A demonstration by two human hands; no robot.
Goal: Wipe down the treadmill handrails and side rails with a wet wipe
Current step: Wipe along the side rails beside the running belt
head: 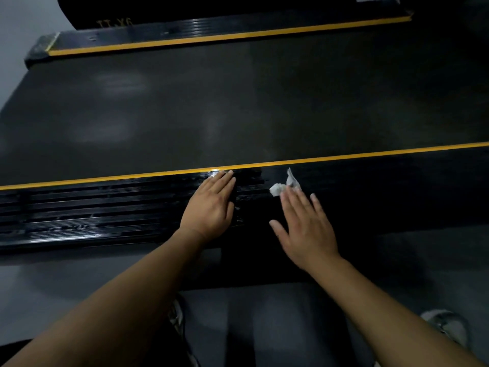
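Left of our released left grip (210,207), ribbed black rail (92,210) gleams wiped; released right grip (307,229) presses crumpled white wipe (277,189) onto the rest.

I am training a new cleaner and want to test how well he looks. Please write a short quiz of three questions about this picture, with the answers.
1. True or false: the left hand lies flat on the near side rail.
2. Which hand has the wet wipe at its fingertips? A) left hand B) right hand C) both hands
3. Fill in: the stripe between this rail and the belt is ____ in colour.

Key: 1 true; 2 B; 3 yellow.
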